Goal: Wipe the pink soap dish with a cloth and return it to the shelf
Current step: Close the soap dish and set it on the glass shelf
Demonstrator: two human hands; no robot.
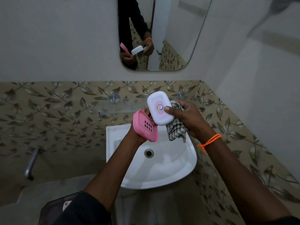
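Both forearms reach forward over the white washbasin [186, 158], hands meeting above its back edge. Left hand [138, 133] comes up from lower left, wrist bent, fingers curled round the pink soap dish base [144, 127]; fingertips show at the base's upper rim. The base is tilted, its inside with the slotted drain holes facing the camera. Right hand [190, 117] comes in from lower right, thumb pressed on top of the white soap dish lid [159, 108], other fingers wrapped underneath and mostly hidden. The same hand clamps a checked cloth [176, 129] against the lid's underside; the cloth hangs down below the palm. Lid's lower edge overlaps the base's upper right rim; touching or just in front, cannot tell.

Counts: two hands, one pink base, one white lid with a round sticker, one cloth, one orange bead bracelet [209, 142] on the right wrist, one basin with one drain [149, 153].

A glass shelf [116, 104] on two metal mounts runs along the leaf-pattern tiles just behind the hands. Mirror [170, 46] above reflects hands and both dish parts. Right wall sits close to the basin's side; a metal tap [31, 163] sticks out at lower left. Open space lies over the basin bowl, below the hands.
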